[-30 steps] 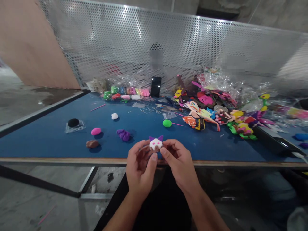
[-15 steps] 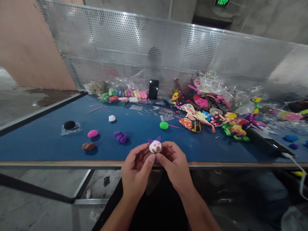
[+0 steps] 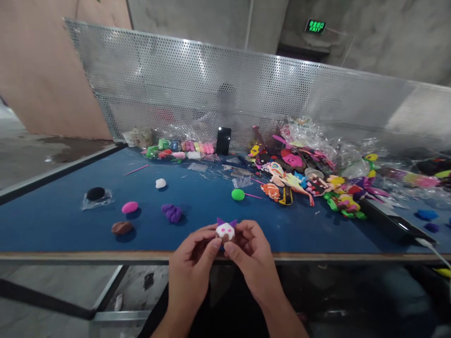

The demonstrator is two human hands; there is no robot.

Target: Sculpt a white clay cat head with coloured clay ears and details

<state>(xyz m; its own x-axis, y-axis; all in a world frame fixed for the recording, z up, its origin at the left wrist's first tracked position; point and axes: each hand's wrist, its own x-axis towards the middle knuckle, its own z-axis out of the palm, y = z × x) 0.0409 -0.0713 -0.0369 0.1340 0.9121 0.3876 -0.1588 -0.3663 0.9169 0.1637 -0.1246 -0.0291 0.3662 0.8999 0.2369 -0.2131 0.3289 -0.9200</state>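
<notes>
A small white clay head (image 3: 225, 230) with purple pointed ears, pink spots and brown patches at its lower edge is held just above the table's front edge. My left hand (image 3: 193, 263) grips it from the left, thumb at its base. From the right, my right hand (image 3: 252, 258) pinches the same head, its thumb beside the other thumb. On the blue table (image 3: 148, 241) to the left lie a purple clay lump (image 3: 172, 213), a pink oval (image 3: 130, 207), a brown lump (image 3: 122, 228) and a white lump (image 3: 160, 183). A green ball (image 3: 237, 194) touches a pink stick.
Black clay (image 3: 96, 194) lies on clear wrapping at left. Packaged clay (image 3: 186, 148) and an upright phone (image 3: 223, 141) stand near the perforated metal screen (image 3: 158, 80). Colourful figures (image 3: 291, 178) pile up at right, beside a black device (image 3: 391, 220) with a white cable.
The view has tilted up, so the table sits lower in it. Between my hands, the clay head has turned slightly, its ears more level and its pink spots facing me more squarely.
</notes>
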